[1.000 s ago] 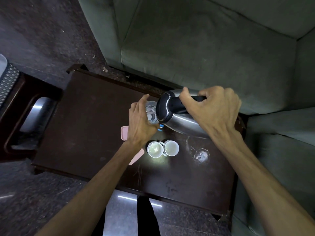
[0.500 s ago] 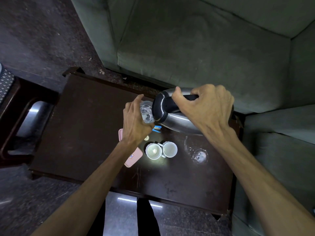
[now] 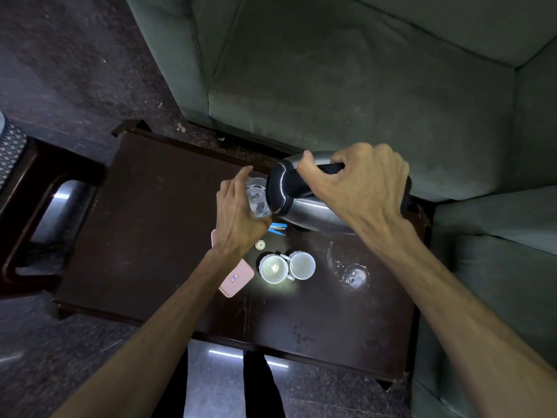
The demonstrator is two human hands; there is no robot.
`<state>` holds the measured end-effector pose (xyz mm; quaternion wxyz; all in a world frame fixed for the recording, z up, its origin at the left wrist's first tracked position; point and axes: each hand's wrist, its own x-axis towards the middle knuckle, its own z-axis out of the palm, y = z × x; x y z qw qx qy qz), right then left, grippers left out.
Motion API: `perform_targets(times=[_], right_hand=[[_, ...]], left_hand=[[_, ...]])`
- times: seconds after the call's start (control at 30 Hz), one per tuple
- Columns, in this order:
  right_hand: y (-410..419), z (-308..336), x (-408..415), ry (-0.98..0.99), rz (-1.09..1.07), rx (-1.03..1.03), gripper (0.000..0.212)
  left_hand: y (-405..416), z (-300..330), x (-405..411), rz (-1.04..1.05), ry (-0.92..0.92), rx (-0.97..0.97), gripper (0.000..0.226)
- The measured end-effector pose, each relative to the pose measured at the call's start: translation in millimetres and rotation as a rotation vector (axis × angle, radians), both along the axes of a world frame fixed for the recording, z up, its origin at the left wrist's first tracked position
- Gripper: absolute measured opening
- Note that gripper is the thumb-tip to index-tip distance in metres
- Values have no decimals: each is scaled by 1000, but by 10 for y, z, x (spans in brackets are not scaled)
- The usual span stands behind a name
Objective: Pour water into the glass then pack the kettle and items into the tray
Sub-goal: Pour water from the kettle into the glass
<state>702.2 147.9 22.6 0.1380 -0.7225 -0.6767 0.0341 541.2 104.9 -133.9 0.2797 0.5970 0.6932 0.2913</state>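
Note:
My right hand (image 3: 358, 188) grips the black handle of a steel kettle (image 3: 304, 209), which is tipped far over to the left, its black lid end against a clear glass (image 3: 256, 197). My left hand (image 3: 238, 218) is wrapped around that glass and holds it above the dark wooden tray-like table (image 3: 150, 224). Two white cups (image 3: 287, 267) stand side by side in front of the kettle. A second clear glass (image 3: 354, 274) stands to their right. A pink flat case (image 3: 236, 279) lies partly under my left forearm.
A small white cap (image 3: 260, 244) and blue sachets (image 3: 278, 229) lie under the held glass. A grey-green sofa (image 3: 331, 86) runs behind and to the right. A dark wooden stool (image 3: 39, 206) stands at the left. Dark floor shows in front.
Both hands, the kettle and the glass keep the same hold and tilt. The view has shifted slightly, and the small white cap now shows below my left hand.

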Motion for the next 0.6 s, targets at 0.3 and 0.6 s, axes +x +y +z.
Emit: perform_targets(times=[0.3, 0.6], right_hand=[[49, 30, -32, -3, 11, 4, 67], [73, 35, -62, -13, 27, 7, 66]], left_hand=[[6, 30, -29, 1, -13, 4, 92], [36, -40, -56, 4, 3, 3, 97]])
